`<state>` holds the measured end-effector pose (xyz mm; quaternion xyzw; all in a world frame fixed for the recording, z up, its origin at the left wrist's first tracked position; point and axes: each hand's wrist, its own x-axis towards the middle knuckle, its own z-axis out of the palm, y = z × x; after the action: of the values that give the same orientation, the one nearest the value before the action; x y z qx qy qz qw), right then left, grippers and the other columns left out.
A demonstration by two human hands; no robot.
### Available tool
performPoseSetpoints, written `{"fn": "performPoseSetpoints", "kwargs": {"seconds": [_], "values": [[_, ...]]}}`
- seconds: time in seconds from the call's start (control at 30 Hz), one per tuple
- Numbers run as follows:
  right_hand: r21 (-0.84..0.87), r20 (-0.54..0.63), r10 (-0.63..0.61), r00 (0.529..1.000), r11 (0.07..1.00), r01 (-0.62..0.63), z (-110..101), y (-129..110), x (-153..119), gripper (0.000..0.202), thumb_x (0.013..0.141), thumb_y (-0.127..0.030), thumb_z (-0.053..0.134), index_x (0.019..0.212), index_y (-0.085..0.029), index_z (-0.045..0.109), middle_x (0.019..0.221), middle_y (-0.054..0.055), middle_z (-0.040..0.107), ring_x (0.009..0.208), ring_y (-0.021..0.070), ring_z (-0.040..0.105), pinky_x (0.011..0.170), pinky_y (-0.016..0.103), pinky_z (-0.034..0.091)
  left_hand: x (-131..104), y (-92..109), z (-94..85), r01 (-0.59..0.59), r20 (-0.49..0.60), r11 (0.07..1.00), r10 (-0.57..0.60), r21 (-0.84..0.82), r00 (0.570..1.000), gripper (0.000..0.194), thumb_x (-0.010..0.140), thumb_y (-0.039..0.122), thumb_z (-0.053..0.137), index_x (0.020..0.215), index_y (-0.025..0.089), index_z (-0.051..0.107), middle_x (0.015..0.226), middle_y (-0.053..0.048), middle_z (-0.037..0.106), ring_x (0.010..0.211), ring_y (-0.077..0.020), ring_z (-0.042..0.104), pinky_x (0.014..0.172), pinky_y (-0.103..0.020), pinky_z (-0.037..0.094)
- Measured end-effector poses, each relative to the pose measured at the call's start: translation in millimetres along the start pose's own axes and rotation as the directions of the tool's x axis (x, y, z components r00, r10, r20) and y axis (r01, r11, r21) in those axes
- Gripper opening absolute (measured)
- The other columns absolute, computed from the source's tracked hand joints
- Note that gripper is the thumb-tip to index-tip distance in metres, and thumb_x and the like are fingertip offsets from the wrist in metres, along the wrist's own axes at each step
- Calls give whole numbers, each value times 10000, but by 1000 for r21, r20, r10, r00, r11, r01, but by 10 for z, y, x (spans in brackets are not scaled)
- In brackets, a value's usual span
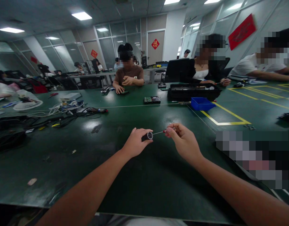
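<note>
I can't make out what's in the blue bin (202, 104) by the black tray (191, 95); the left hand (136, 143) grips a tube (144, 137), the right hand (184, 142) pinches a screwdriver (164, 131).

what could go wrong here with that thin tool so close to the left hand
The thin metal tool in the right hand points at the black cylinder's end; a slip might jab the left hand. The cylinder seems held above the green table, so a loose grip could drop it.
</note>
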<state>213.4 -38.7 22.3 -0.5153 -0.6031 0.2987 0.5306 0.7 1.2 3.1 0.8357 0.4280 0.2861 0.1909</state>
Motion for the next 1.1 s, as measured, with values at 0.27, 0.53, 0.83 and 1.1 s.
{"fn": "performPoseSetpoints", "kwargs": {"seconds": [0.27,0.53,0.83,1.1], "values": [[455,124,257,958,844,-285,-3,124,154,277,884,-491,573,823,-222,593,665,19,602,619,200,620,746,446,585,-3,13,-26,7,-27,1000,-7,-2,1000,353,881,278,691,1226,300,619,1210,-20,662,1168,-231,573,1176,-587,208],[245,-38,124,992,963,-111,19,160,79,321,918,-508,570,972,-196,628,870,55,686,787,196,672,772,387,574,-1,-13,-3,9,-32,1000,-9,3,999,369,880,285,692,1242,305,619,1218,-26,660,1185,-235,565,1184,-595,183],[100,-45,-17,999,995,21,12,58,29,270,937,-464,563,982,-205,626,853,53,716,772,202,694,753,386,568,0,13,-7,22,-43,1000,-21,22,999,385,866,305,710,1241,295,623,1186,-32,669,1144,-246,583,1176,-586,210],[-227,29,-112,993,967,115,-52,-65,-30,264,916,-462,601,952,-211,673,756,39,731,688,213,698,643,353,520,-8,4,-5,5,-28,1000,-4,12,1000,373,862,289,716,1225,284,630,1149,-28,687,1090,-246,600,1142,-559,281]]}}
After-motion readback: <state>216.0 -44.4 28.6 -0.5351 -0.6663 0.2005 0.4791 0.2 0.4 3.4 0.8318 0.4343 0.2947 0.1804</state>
